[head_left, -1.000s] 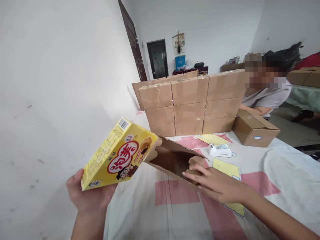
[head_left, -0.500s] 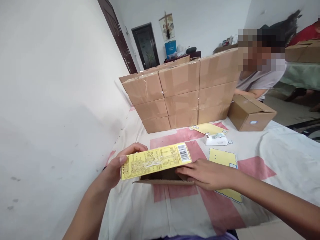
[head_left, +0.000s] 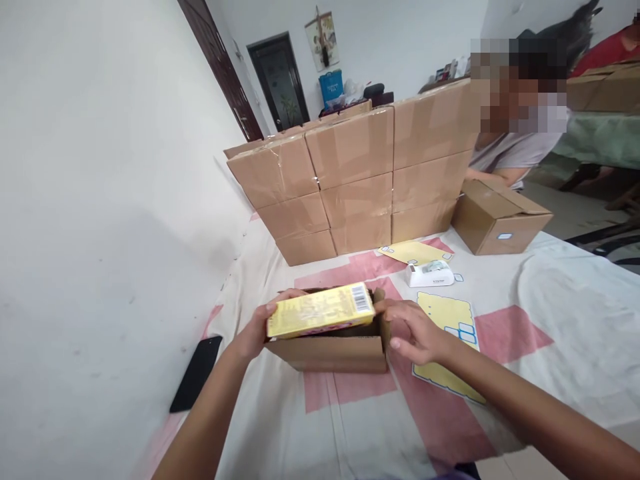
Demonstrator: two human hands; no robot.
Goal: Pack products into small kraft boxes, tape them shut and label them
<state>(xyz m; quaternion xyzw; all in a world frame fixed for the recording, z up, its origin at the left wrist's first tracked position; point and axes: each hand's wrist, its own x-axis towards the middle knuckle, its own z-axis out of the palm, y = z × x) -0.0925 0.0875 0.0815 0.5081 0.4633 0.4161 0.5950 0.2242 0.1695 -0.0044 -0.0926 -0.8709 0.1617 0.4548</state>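
A yellow printed box (head_left: 320, 312) with a barcode at its right end lies tilted over the mouth of a small open cardboard box (head_left: 330, 355). My left hand (head_left: 260, 328) grips the yellow box by its left end, thumb on top. At the carton's right side, my right hand (head_left: 413, 331) has its fingers bent around the upright flap edge. The inside of the carton is mostly hidden beneath the yellow box.
Taped cartons (head_left: 350, 180) stand stacked at the back. A closed carton (head_left: 503, 217) sits right, beside a person. Yellow label sheets (head_left: 443, 317), a white tape dispenser (head_left: 430, 274) and a black phone (head_left: 196, 373) lie on the cloth-covered table (head_left: 350, 427).
The yellow box has tipped and lowered toward the carton's opening. My right hand has drawn back from inside the opening to the right flap. The phone has come into view.
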